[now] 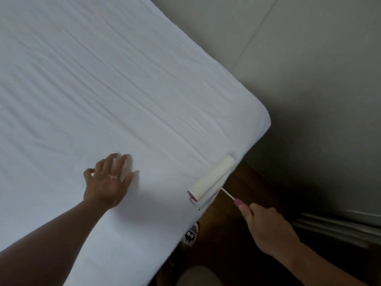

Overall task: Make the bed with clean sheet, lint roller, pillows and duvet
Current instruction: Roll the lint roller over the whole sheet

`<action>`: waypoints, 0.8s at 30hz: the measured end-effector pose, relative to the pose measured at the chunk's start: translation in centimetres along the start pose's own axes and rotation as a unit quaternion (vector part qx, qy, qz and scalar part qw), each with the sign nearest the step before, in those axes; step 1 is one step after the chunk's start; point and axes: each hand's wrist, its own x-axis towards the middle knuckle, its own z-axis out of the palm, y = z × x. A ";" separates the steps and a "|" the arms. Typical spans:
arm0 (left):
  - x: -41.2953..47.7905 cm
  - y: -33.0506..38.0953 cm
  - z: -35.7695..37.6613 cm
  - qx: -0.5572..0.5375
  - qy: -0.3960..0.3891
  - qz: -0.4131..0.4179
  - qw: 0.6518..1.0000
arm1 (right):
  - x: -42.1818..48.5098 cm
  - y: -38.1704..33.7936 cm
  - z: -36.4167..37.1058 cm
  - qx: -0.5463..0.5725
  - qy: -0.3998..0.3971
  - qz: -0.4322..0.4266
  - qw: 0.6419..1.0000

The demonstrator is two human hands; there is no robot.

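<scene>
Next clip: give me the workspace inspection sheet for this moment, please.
Surface: white sheet, stretched to the corner, long creases across it.
Job's things: lint roller rests on the sheet at its edge, near the corner; pillows and duvet not in view.
Clutter: cartoon-printed slipper or sock on the floor by the sheet's edge.
Hands: left hand open, fingers spread, at the sheet; right hand grips the roller's pink handle.
Cables: nothing seen.
Surroundings: floor is dark wood; pale wall.
</scene>
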 end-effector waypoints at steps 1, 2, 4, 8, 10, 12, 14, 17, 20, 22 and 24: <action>0.5 -1.5 -0.7 -0.007 0.011 -0.004 1.000 | 0.3 -2.0 -0.8 -0.008 0.014 -0.018 1.000; 1.4 -3.2 -1.4 -0.015 0.024 -0.022 0.999 | 0.8 -4.0 -1.6 -0.016 0.022 -0.035 0.999; 3.5 -7.0 -2.6 -0.026 0.050 -0.078 0.995 | 2.5 -8.5 -3.0 -0.001 0.035 -0.052 0.998; 8.0 -14.9 -4.3 -0.027 0.077 -0.198 0.977 | 8.8 -18.1 -6.0 0.017 0.035 -0.066 0.997; 10.4 -17.9 -4.8 -0.009 0.077 -0.233 0.969 | 13.1 -23.1 -7.5 0.034 0.032 -0.084 0.995; 13.2 -19.9 -5.2 0.011 0.076 -0.255 0.964 | 18.1 -28.1 -9.1 0.048 0.058 -0.131 0.989; 15.4 -21.2 -5.0 0.011 0.075 -0.271 0.960 | 22.4 -33.5 -10.9 0.037 0.084 -0.202 0.975; 16.7 -21.8 -3.7 0.008 0.105 -0.277 0.955 | 27.6 -42.6 -14.0 -0.083 0.131 -0.330 0.931; 16.8 -21.9 -2.5 0.010 0.110 -0.278 0.954 | 30.8 -51.0 -16.0 -0.098 0.111 -0.351 0.925; 17.2 -22.2 -1.7 0.011 0.118 -0.278 0.953 | 31.7 -55.6 -16.9 -0.088 0.102 -0.360 0.923; 17.5 -22.5 -1.1 0.007 0.120 -0.278 0.953 | 32.1 -59.3 -17.1 -0.063 0.071 -0.362 0.928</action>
